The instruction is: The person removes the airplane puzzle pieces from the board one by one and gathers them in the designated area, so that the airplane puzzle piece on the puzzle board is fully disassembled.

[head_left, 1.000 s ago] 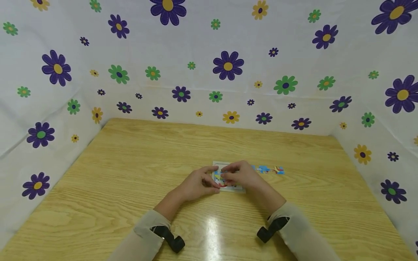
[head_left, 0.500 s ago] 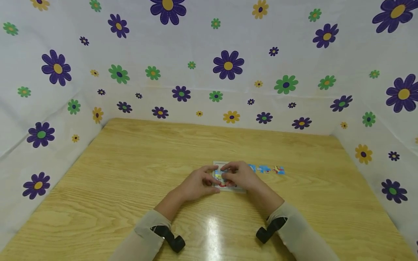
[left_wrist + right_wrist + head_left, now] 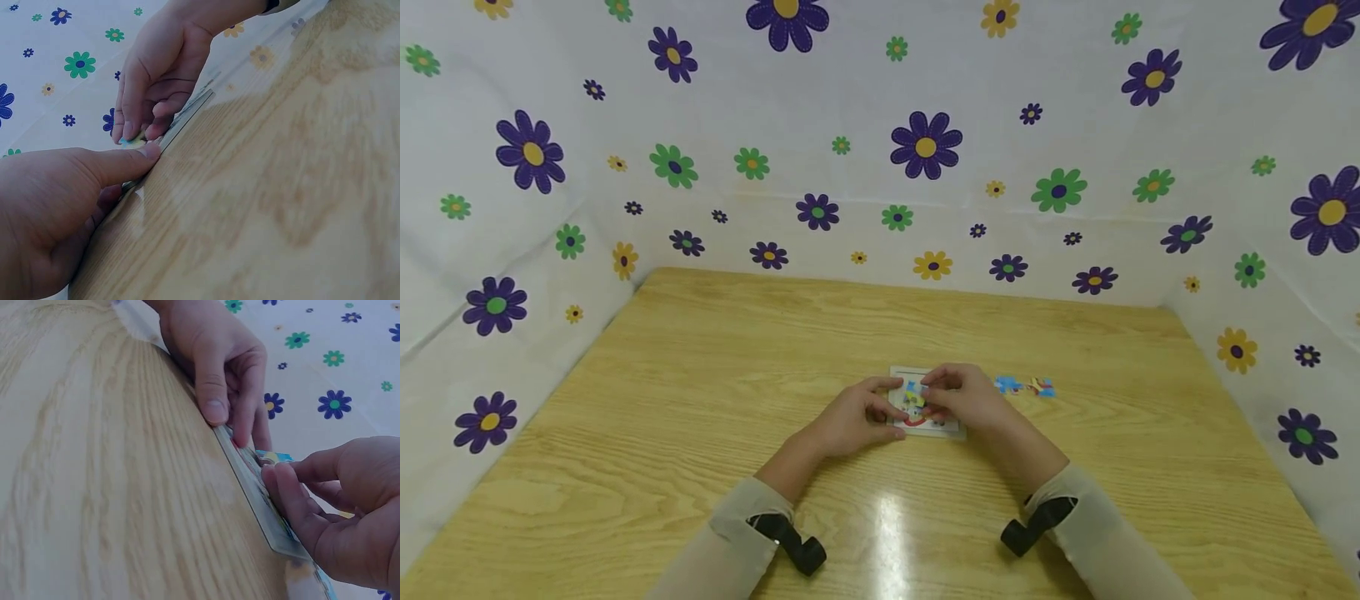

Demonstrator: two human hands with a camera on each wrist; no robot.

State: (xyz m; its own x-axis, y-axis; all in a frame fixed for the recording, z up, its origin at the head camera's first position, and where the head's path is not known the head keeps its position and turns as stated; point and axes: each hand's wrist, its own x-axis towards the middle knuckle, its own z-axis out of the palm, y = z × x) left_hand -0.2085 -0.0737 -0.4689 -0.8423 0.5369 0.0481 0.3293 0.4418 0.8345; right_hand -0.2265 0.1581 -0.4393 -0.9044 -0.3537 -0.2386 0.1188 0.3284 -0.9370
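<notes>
A white-framed puzzle board (image 3: 943, 432) lies flat on the table, its picture partly covered by both hands. My left hand (image 3: 857, 421) rests at its left side, thumb on the near edge and fingers spread over the surface. In the left wrist view that thumb lies along the board's edge. My right hand (image 3: 970, 397) is over the right half of the board. Its thumb and fingers pinch a blue and yellow puzzle piece (image 3: 278, 456), which is tilted close over the board. Part of the piece is hidden by fingertips.
Two loose puzzle pieces lie right of the board: a blue one (image 3: 1009, 385) and a multicoloured one (image 3: 1042, 387). The wooden table (image 3: 737, 350) is bounded by flowered cloth (image 3: 850, 183) at the back and sides.
The right hand has shifted slightly right, showing more of the yellow and blue piece; it now hides the loose piece nearest the board. The left hand stays in place.
</notes>
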